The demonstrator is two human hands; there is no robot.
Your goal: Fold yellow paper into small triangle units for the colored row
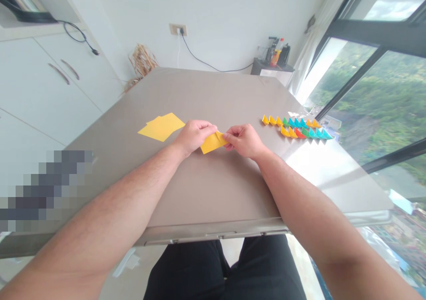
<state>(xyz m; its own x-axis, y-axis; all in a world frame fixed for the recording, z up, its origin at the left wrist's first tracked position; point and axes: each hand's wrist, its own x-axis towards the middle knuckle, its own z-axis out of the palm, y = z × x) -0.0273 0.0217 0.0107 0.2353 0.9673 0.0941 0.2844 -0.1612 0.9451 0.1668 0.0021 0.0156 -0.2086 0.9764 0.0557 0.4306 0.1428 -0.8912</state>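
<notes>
Evidently, each grip is closed on paper: the left hand [193, 136] pinches the upper left part of a folded yellow paper [211, 144], thumb and fingers close together; the right hand [246, 141] pinches its right end between thumb and fingertips; the piece sits between the two hands, low over the middle of the tabletop [213, 189], though whether its lower edge touches the surface cannot be told. It should handle as next to weightless, crisp along a crease yet limp across a single layer; fairly dry and easy to pinch, but quick to crumple or tear if pulled; the outer edges and doubled folds look the safest places to hold, with light pads rather than a squeeze.

Left of the hands lie loose yellow sheets [161, 127], overlapping, so their count is unclear; to the right stand small folded paper boats in two rows, a far row [292, 123] and a near row [300, 133], orange, green, blue and red, their bases washed by window glare. Fingers cover both ends of the held piece, so its underside, layers and hidden creases cannot be read; a pixelated patch [49, 180] masks something at the left edge; both forearms run out of view.
</notes>
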